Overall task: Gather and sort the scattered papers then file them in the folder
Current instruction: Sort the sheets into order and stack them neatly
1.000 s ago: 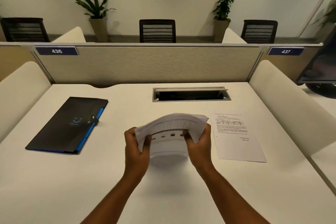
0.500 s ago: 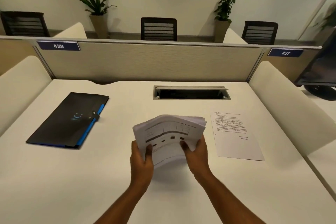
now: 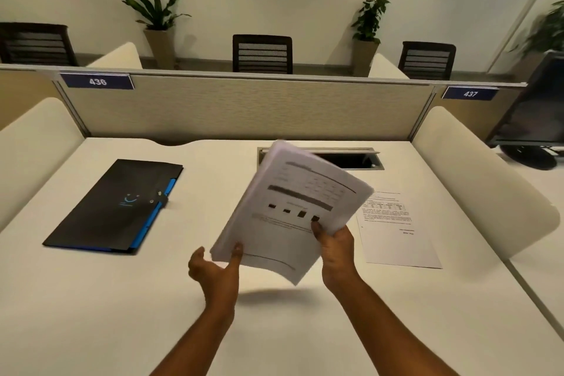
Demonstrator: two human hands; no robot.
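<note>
A stack of printed papers (image 3: 293, 207) is lifted off the white desk (image 3: 274, 330), tilted with its top edge away from me. My right hand (image 3: 335, 249) grips its lower right edge, thumb on top. My left hand (image 3: 215, 268) has its fingers spread, one fingertip touching the stack's lower left corner. One loose printed sheet (image 3: 396, 229) lies flat on the desk to the right of the stack. A black folder with a blue edge (image 3: 119, 207) lies closed on the desk to the left.
A rectangular cable slot (image 3: 348, 159) is cut into the desk behind the stack. Beige partitions (image 3: 244, 110) close off the back and cream side panels (image 3: 476, 180) flank the desk. A dark monitor (image 3: 534, 119) stands at the far right.
The stack was bowed and gripped by both hands near the desk. Now it is raised and tilted upward, held by my right hand, while my left hand has loosened to a fingertip touch.
</note>
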